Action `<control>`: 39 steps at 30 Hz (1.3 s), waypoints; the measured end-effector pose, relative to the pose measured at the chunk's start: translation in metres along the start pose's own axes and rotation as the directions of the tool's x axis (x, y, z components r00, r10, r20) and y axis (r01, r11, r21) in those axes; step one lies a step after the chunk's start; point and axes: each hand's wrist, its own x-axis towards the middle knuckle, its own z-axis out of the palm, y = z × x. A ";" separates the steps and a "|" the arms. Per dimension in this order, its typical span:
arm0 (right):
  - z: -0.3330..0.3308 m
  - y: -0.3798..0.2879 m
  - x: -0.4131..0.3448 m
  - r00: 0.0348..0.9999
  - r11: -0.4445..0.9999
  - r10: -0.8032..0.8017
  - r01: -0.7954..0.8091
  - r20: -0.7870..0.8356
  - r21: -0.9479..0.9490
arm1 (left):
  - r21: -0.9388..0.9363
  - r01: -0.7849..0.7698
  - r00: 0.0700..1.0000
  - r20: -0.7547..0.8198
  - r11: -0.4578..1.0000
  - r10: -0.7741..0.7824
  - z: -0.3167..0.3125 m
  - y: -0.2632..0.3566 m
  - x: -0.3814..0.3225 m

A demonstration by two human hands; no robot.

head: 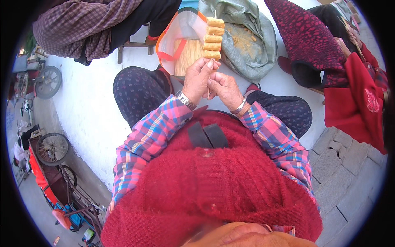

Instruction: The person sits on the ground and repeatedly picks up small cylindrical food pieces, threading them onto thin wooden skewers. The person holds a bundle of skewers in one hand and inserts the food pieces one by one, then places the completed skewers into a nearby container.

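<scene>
My left hand (pixel 195 79), with a metal-band watch at its wrist, pinches a thin wooden skewer (pixel 209 93) just under the lowest of several golden-brown rolls (pixel 213 38). The rolls look like fried dough or tofu and sit in a row along the skewer, whose tip shows above them. Lower on the same skewer, the fingers of my right hand (pixel 228 91) are closed around the stick; a silver bracelet is on that wrist. Beyond my hands, an orange-rimmed bag (pixel 166 34) holds a thick bundle of bare wooden sticks (pixel 187 58).
A grey-green woven sack (pixel 262 54) lies open with crumbs and a few pieces inside. One seated person (pixel 89 27) is at upper left, another in red (pixel 355 80) at right, holding sticks. Tricycles (pixel 52 149) stand at far left. Paving blocks (pixel 345 173) cover the right side.
</scene>
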 end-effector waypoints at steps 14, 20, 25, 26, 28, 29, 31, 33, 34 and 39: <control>-0.094 -0.019 -0.047 0.708 0.754 0.649 -0.552 -0.277 0.356 | 0.138 0.200 0.969 0.117 0.970 -0.216 -0.009 -0.021 0.022; -0.095 -0.155 0.093 0.953 0.999 0.029 -0.022 -0.303 0.028 | 0.129 0.215 0.967 0.109 0.968 -0.229 -0.017 -0.015 0.016; -0.113 -0.122 0.103 0.992 0.995 0.025 -0.037 -0.126 -0.094 | 0.187 0.210 0.932 0.258 0.960 -0.255 -0.021 -0.014 0.016; -0.110 -0.111 0.098 0.989 0.985 0.099 -0.113 -0.109 -0.133 | 0.262 0.131 0.908 0.356 0.956 -0.222 -0.016 -0.016 0.011; -0.103 -0.094 0.095 0.975 0.956 0.212 -0.220 -0.061 -0.192 | 0.370 0.041 0.846 0.481 0.928 -0.229 -0.007 -0.014 0.004; -0.096 -0.088 0.102 0.976 0.946 0.217 -0.218 -0.031 -0.238 | 0.397 0.009 0.826 0.514 0.918 -0.230 -0.004 -0.016 0.000; -0.077 -0.087 0.114 0.975 0.920 0.222 -0.209 0.003 -0.331 | 0.499 -0.087 0.796 0.555 0.862 -0.241 0.005 -0.013 -0.002; -0.054 -0.086 0.139 0.960 0.883 0.277 -0.240 0.034 -0.404 | 0.549 -0.183 0.775 0.591 0.816 -0.224 0.010 -0.017 -0.004; -0.043 -0.082 0.155 0.948 0.855 0.313 -0.258 0.052 -0.451 | 0.555 -0.230 0.771 0.605 0.800 -0.198 0.011 -0.023 -0.003; -0.004 -0.027 0.224 0.820 0.605 0.568 -0.475 -0.072 -0.639 | 0.679 -0.303 0.786 0.575 0.669 -0.228 0.009 -0.017 -0.004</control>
